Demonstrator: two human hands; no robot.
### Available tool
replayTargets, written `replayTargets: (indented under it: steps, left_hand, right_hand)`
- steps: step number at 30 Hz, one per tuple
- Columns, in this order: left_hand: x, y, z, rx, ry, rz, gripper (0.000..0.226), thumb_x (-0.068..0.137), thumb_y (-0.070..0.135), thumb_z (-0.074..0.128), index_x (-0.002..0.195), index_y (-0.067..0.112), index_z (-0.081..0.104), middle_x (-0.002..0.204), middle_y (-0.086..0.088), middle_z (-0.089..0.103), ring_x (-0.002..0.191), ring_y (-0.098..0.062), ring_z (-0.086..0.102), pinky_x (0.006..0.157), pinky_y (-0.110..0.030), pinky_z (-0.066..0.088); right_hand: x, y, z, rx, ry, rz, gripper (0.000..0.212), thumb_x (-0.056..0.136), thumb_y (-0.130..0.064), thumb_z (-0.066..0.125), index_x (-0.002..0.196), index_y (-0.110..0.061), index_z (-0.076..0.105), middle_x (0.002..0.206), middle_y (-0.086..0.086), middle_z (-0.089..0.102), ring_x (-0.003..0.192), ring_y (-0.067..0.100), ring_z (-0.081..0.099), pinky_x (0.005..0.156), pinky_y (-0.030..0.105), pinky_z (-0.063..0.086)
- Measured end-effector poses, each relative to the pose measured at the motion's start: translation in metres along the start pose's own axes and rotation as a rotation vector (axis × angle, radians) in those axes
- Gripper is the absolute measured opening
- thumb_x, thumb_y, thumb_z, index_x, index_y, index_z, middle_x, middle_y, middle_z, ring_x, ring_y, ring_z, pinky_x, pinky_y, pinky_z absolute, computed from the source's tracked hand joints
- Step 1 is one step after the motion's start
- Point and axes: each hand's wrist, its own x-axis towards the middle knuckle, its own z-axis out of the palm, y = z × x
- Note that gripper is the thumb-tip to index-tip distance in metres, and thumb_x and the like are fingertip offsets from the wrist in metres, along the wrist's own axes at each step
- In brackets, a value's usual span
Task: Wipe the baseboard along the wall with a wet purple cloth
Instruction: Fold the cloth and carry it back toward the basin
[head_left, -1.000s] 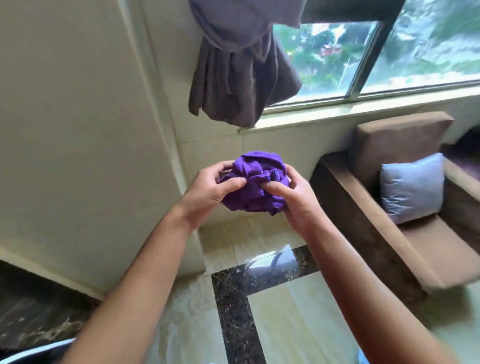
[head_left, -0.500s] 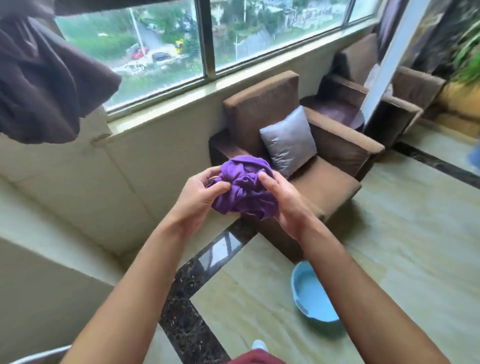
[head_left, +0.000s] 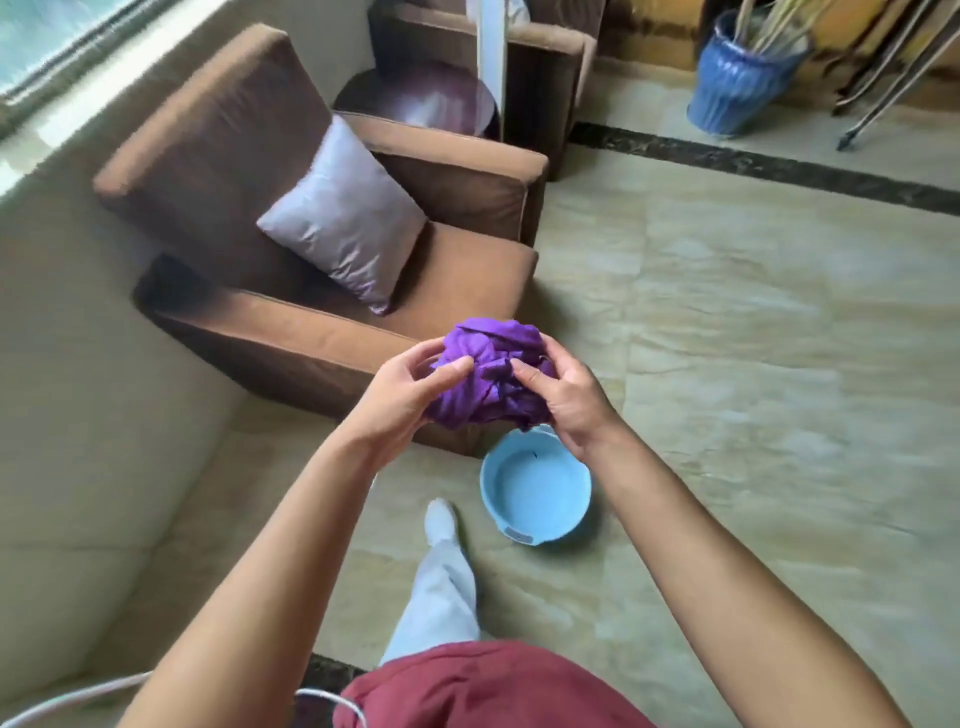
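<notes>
A bunched purple cloth (head_left: 488, 374) is held in the air between both hands, above the floor. My left hand (head_left: 400, 400) grips its left side with thumb on top. My right hand (head_left: 566, 400) grips its right side. Just below the cloth, a light blue basin (head_left: 535, 493) with water stands on the tiled floor. The cream wall (head_left: 78, 415) runs along the left; its baseboard is not clearly distinguishable here.
A brown armchair (head_left: 291, 332) with a grey cushion (head_left: 345, 218) stands against the wall, close behind the cloth. A second armchair (head_left: 540, 88) and a round dark side table (head_left: 415, 104) lie beyond. A blue ribbed pot (head_left: 737, 83) sits far right. My leg (head_left: 441, 587) stands beside the basin.
The view has swung right and down, from the window and curtain to the floor and basin. Both hands still hold the bunched cloth together.
</notes>
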Motion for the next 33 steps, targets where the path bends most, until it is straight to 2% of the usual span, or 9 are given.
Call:
replayTargets:
  steps: [2,5,9,13,15,18,24,30,33]
  left_hand:
    - [0.041,-0.007,0.004,0.044,-0.069,-0.034,0.033,0.090,0.015,0.074,0.122,0.021,0.071,0.117,-0.011,0.076,0.099,-0.020,0.075,0.077,-0.031,0.060]
    - [0.094,-0.022,0.010,0.144,-0.126,-0.095,0.034,0.092,0.009,0.072,0.124,0.019,0.070,0.115,-0.010,0.077,0.097,-0.021,0.074,0.084,-0.037,0.061]
    - [0.160,-0.056,0.023,0.267,-0.202,-0.199,0.034,0.092,0.003,0.070,0.124,0.016,0.070,0.114,-0.011,0.077,0.098,-0.021,0.072,0.091,-0.037,0.059]
    - [0.221,-0.123,0.038,0.420,-0.211,-0.279,0.043,0.089,-0.001,0.072,0.131,0.005,0.064,0.113,-0.014,0.074,0.093,-0.013,0.068,0.096,-0.035,0.055]
    - [0.256,-0.180,0.045,0.489,-0.188,-0.330,0.045,0.088,-0.004,0.072,0.132,0.004,0.063,0.111,-0.012,0.073,0.087,-0.004,0.068,0.095,-0.034,0.054]
    - [0.303,-0.263,0.047,0.573,-0.141,-0.420,0.049,0.088,-0.001,0.073,0.135,0.003,0.061,0.123,-0.021,0.070,0.102,-0.022,0.069,0.104,-0.043,0.052]
    - [0.391,-0.475,0.017,0.691,-0.137,-0.589,0.041,0.090,0.003,0.071,0.130,0.001,0.064,0.120,-0.022,0.072,0.097,-0.019,0.064,0.102,-0.039,0.053]
    - [0.445,-0.616,-0.014,0.837,-0.174,-0.666,0.040,0.089,0.007,0.073,0.128,0.010,0.068,0.117,-0.017,0.074,0.105,-0.027,0.070,0.103,-0.043,0.053]
    - [0.466,-0.683,-0.024,0.978,-0.199,-0.652,0.033,0.087,0.015,0.073,0.119,0.019,0.072,0.107,-0.009,0.077,0.093,-0.021,0.069,0.092,-0.030,0.053]
  right_hand:
    - [0.025,0.005,-0.020,-0.034,0.073,0.006,0.043,0.097,0.005,0.058,0.138,-0.008,0.055,0.131,0.024,0.064,0.108,0.031,0.063,0.080,0.031,0.060]
    - [0.055,0.019,-0.045,-0.122,0.205,0.067,0.043,0.097,0.006,0.058,0.139,-0.005,0.053,0.125,0.020,0.067,0.100,0.021,0.067,0.085,0.030,0.058]
    - [0.088,0.052,-0.085,-0.233,0.348,0.201,0.037,0.097,0.004,0.060,0.134,-0.003,0.058,0.111,0.014,0.070,0.077,0.010,0.069,0.057,0.017,0.055]
    - [0.121,0.119,-0.137,-0.291,0.488,0.333,0.035,0.093,0.003,0.065,0.128,-0.003,0.062,0.112,0.016,0.072,0.090,0.022,0.067,0.063,0.021,0.057]
    - [0.143,0.175,-0.169,-0.317,0.533,0.421,0.034,0.091,0.001,0.067,0.124,-0.007,0.064,0.109,0.012,0.073,0.093,0.022,0.068,0.078,0.031,0.060]
    - [0.175,0.257,-0.214,-0.379,0.552,0.544,0.029,0.088,-0.010,0.072,0.117,-0.013,0.067,0.110,0.009,0.075,0.100,0.026,0.071,0.097,0.045,0.055]
    - [0.233,0.460,-0.299,-0.574,0.480,0.709,0.027,0.085,-0.020,0.074,0.111,-0.014,0.068,0.107,0.007,0.075,0.101,0.029,0.069,0.093,0.040,0.054]
    - [0.257,0.590,-0.337,-0.795,0.417,0.724,0.029,0.089,-0.023,0.068,0.117,-0.017,0.067,0.107,0.005,0.075,0.101,0.028,0.067,0.086,0.034,0.052]
    - [0.276,0.653,-0.359,-0.920,0.373,0.725,0.028,0.090,-0.024,0.067,0.117,-0.017,0.067,0.111,0.005,0.072,0.105,0.029,0.065,0.087,0.035,0.051]
